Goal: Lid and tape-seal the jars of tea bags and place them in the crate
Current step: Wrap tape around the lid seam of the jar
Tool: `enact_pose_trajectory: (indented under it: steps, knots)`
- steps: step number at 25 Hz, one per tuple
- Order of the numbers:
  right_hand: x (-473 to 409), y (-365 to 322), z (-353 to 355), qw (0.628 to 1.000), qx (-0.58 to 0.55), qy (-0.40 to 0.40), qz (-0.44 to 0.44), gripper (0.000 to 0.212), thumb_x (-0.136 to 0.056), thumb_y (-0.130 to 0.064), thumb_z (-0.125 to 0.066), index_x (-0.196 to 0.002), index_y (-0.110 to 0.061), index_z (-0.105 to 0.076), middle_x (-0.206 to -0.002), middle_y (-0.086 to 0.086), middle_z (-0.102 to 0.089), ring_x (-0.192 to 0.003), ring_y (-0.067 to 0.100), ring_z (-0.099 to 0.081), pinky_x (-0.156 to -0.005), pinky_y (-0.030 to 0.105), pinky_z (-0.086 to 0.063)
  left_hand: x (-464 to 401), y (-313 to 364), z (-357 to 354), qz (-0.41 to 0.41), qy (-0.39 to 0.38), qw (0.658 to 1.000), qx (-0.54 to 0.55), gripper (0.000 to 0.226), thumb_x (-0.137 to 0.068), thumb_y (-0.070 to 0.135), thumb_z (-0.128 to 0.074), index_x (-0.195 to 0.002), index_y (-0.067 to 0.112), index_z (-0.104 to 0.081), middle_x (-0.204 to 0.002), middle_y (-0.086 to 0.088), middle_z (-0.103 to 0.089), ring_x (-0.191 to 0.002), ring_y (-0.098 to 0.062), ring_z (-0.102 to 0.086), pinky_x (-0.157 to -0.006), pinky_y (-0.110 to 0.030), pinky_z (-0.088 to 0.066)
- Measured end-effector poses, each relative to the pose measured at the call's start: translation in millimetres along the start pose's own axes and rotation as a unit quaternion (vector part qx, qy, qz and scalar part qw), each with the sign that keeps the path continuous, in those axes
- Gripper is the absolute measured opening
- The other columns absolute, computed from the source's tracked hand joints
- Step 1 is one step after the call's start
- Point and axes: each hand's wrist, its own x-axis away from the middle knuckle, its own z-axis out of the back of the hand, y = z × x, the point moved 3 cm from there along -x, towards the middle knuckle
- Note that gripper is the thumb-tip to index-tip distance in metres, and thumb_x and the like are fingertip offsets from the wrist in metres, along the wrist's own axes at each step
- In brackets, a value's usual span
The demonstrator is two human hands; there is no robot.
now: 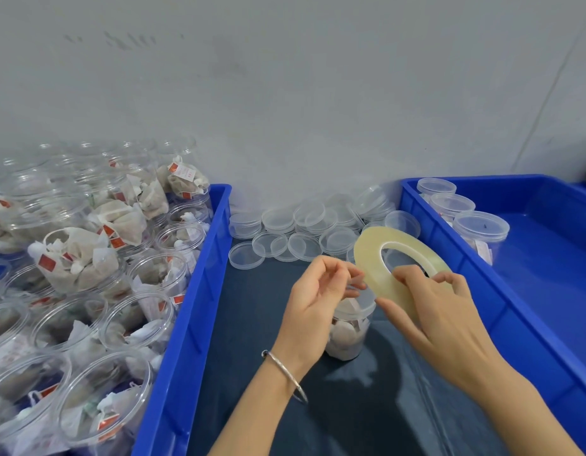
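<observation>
A person's right hand (pixel 446 320) grips a wide, flat roll of clear tape (pixel 397 258), fingers hooked through its open core and thumb laid along its yellowish outer edge, holding the roll tilted above a dark tabletop (pixel 252 373). The left hand (pixel 321 291), a thin silver bangle (pixel 286 373) on its wrist, pinches with curled fingertips at the roll's near edge; whether a free end of tape lies between them is too fine to tell.

Directly below and between both hands stands a single lidded jar of tea bags (pixel 349 327), upright on the tabletop, its clear plastic wall showing pale, round-sided bags packed inside and a translucent lid on top, partly hidden by the left hand's fingers.

Beyond the hands, against the grey wall, lies a loose heap of clear spare lids (pixel 285 232), some stacked, some flat.

To the left of the left hand, a blue crate (pixel 193 307) holds many open jars (pixel 137 324) crammed with tea bags bearing red tags, several bags spilling over the rims. To the right of the right hand, a second blue crate (pixel 548 274) holds three lidded jars (pixel 480 232) in a row along its near wall at its far end, the rest of its blue floor bare.
</observation>
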Motion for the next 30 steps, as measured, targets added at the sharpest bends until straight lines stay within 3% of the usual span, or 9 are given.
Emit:
enact_pose_trajectory:
  steps: [2, 6, 8, 11, 14, 17, 21, 27, 30]
  knots:
    - [2.0, -1.3, 2.0, 1.0, 0.005, -0.008, 0.002, 0.044, -0.093, -0.057, -0.027, -0.094, -0.019, -0.049, -0.051, -0.015, -0.036, -0.053, 0.009, -0.036, -0.085, 0.029, -0.026, 0.1, 3.3, -0.7, 0.005, 0.002, 0.999, 0.032, 0.015, -0.088, 0.019, -0.06, -0.086, 0.005, -0.052, -0.09, -0.009, -0.069, -0.087, -0.021, -0.067, -0.084, -0.032, -0.054]
    - [4.4, -4.9, 5.4, 1.0, -0.003, -0.024, 0.007, 0.046, -0.092, -0.057, -0.028, -0.097, -0.017, -0.05, -0.051, -0.013, -0.042, -0.051, 0.009, -0.039, -0.086, 0.029, -0.029, 0.6, 8.5, 1.4, -0.034, 0.09, 0.994, -0.059, 0.031, -0.073, -0.004, -0.077, -0.084, 0.018, -0.057, -0.077, -0.005, -0.072, -0.079, -0.017, -0.07, -0.077, -0.023, -0.054]
    - [6.7, -9.4, 9.6, 0.999, -0.016, -0.03, -0.002, 0.049, -0.092, -0.058, -0.025, -0.105, -0.018, -0.049, -0.06, -0.006, -0.056, -0.055, 0.012, -0.049, -0.075, 0.025, -0.034, 0.3, 14.8, 2.5, -0.051, 0.106, 0.987, -0.107, 0.036, -0.074, -0.001, -0.077, -0.094, 0.027, -0.065, -0.074, 0.005, -0.074, -0.079, -0.009, -0.07, -0.079, -0.018, -0.053]
    - [7.6, -15.4, 17.4, 0.998, -0.041, -0.022, -0.033, 0.054, -0.091, -0.057, -0.022, -0.13, -0.025, -0.039, -0.08, -0.006, -0.066, -0.073, 0.012, -0.058, -0.062, 0.017, -0.032, 3.0, 27.2, 2.4, -0.103, 0.119, 0.976, -0.153, 0.024, -0.071, 0.0, -0.08, -0.079, 0.022, -0.076, -0.072, 0.013, -0.073, -0.071, -0.001, -0.069, -0.071, -0.013, -0.052]
    - [5.8, -9.7, 23.7, 0.998, -0.037, -0.054, -0.023, 0.058, -0.091, -0.057, -0.018, -0.146, -0.036, -0.023, -0.081, -0.017, -0.056, -0.073, 0.005, -0.049, -0.071, 0.025, -0.033, 11.9, 28.2, 10.8, -0.114, 0.145, 0.976, -0.114, 0.02, -0.071, -0.004, -0.077, -0.071, 0.016, -0.076, -0.067, 0.006, -0.073, -0.063, -0.007, -0.069, -0.063, -0.013, -0.052]
    - [15.1, 3.7, 25.8, 0.994, 0.027, -0.103, -0.007, 0.053, -0.091, -0.059, -0.014, -0.144, -0.055, -0.012, -0.075, -0.014, -0.049, -0.073, 0.005, -0.049, -0.075, 0.027, -0.038, 26.3, 4.9, 27.9, -0.046, 0.177, 0.983, -0.03, 0.019, -0.071, -0.007, -0.075, -0.066, 0.012, -0.075, -0.065, -0.006, -0.072, -0.06, -0.018, -0.07, -0.061, -0.019, -0.054]
    - [35.5, 7.5, 7.0, 0.987, 0.131, -0.093, -0.006, 0.049, -0.092, -0.047, -0.03, -0.139, -0.043, -0.042, -0.059, -0.009, -0.034, -0.05, 0.008, -0.034, -0.054, 0.025, -0.042, 48.4, -41.1, 29.1, 0.079, 0.181, 0.98, 0.025, 0.015, -0.073, -0.002, -0.074, -0.069, 0.013, -0.076, -0.072, -0.013, -0.073, -0.07, -0.027, -0.071, -0.066, -0.022, -0.055]
    - [34.4, 9.5, -11.2, 0.984, 0.178, -0.029, -0.004, 0.046, -0.097, -0.048, -0.024, -0.137, -0.039, -0.044, -0.06, -0.006, -0.027, -0.044, 0.019, -0.039, -0.05, 0.031, -0.034, 52.6, -60.4, 32.5, 0.052, 0.214, 0.975, -0.02, 0.024, -0.072, -0.009, -0.074, -0.069, 0.015, -0.079, -0.089, 0.005, -0.075, -0.086, -0.008, -0.071, -0.073, -0.011, -0.051]
    - [32.7, 10.9, -16.1, 0.98, 0.198, -0.011, -0.005, 0.045, -0.096, -0.047, -0.029, -0.137, -0.038, -0.046, -0.06, -0.003, -0.027, -0.044, 0.02, -0.036, -0.054, 0.03, -0.028, 45.8, -60.7, 30.9, 0.036, 0.221, 0.975, -0.009, 0.029, -0.07, -0.014, -0.073, -0.066, 0.014, -0.078, -0.093, 0.006, -0.075, -0.086, -0.009, -0.071, -0.073, -0.011, -0.051]
